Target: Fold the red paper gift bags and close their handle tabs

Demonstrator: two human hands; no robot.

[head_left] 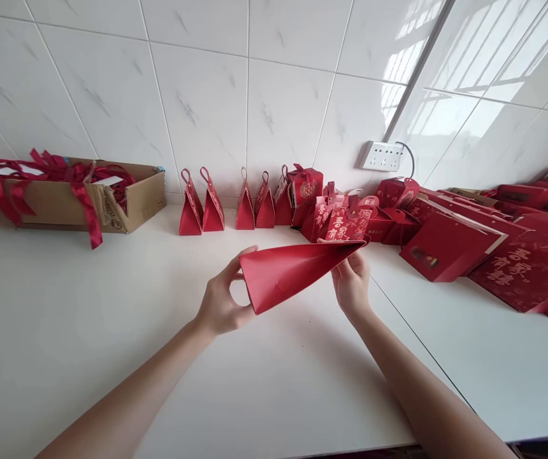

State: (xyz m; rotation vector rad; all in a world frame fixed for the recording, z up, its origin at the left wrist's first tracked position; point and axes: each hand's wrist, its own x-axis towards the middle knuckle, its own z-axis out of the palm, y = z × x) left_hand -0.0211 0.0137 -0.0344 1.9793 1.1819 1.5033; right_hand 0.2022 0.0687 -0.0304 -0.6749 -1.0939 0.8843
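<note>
Shaping step, apparently: red box (293, 274) at frame centre, left hand (223, 299) curled round its wide base, right hand (353, 284) seemingly pinching the apex, fingertips partly hidden. Next move probably needs edges aligned.

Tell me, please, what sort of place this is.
Perhaps a gift-packing workspace: a white table with triangular red boxes, a carton of red ribbons, and a held red box.

Red wedge-shaped box (297, 274), tilted, held aloft
</note>
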